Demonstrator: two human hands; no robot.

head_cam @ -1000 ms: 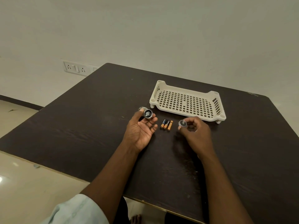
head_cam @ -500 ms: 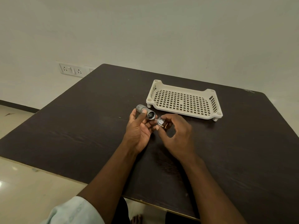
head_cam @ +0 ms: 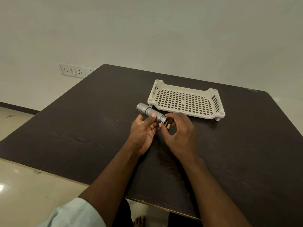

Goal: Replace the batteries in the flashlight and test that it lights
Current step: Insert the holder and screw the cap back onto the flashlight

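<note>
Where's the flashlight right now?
In the head view, the flashlight is mid-table, in the left hand, right hand at its tail end, just in front of the white tray.

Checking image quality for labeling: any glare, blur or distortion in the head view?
Head view: dim, soft light; sharp overall; glare only on the floor at far left; wide-angle bowing of the table edges; hands cast a faint shadow; flashlight tail partly hidden by the right hand.

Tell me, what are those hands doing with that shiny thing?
A person is fixing up a silver flashlight. The left hand holds its body above the dark table, and the right hand is at its near end, fitting the end cap. The cream basket behind has nothing in it.
</note>
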